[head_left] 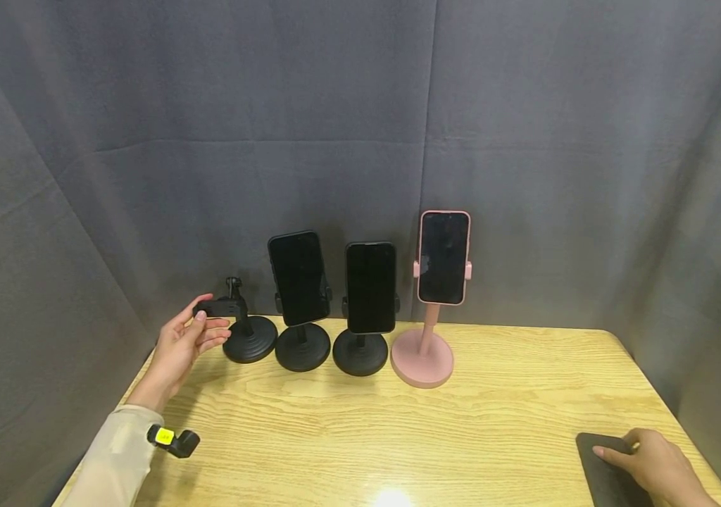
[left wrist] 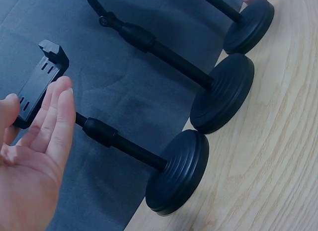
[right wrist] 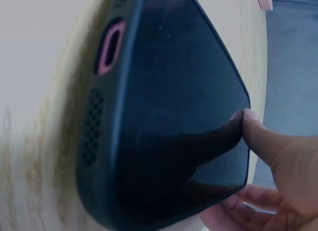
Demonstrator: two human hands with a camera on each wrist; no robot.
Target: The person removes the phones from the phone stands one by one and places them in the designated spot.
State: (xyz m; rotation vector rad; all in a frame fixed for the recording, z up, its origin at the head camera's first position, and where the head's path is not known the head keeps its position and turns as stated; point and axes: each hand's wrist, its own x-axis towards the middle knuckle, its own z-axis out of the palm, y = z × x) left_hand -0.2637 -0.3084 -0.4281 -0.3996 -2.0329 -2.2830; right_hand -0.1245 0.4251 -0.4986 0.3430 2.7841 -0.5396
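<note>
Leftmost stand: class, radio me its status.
Left hand pinching its clamp. Right hand holding dark phone. No phone in clamp yet. No obstruction seen.

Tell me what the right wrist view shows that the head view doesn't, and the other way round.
Only the right wrist view shows the pink-rimmed slot and perforated strip on the loose phone's end. Only the head view shows the left hand, the empty phone holder it pinches, and three mounted phones. Both show the right hand gripping the loose phone, the wooden table and grey curtain.
</note>
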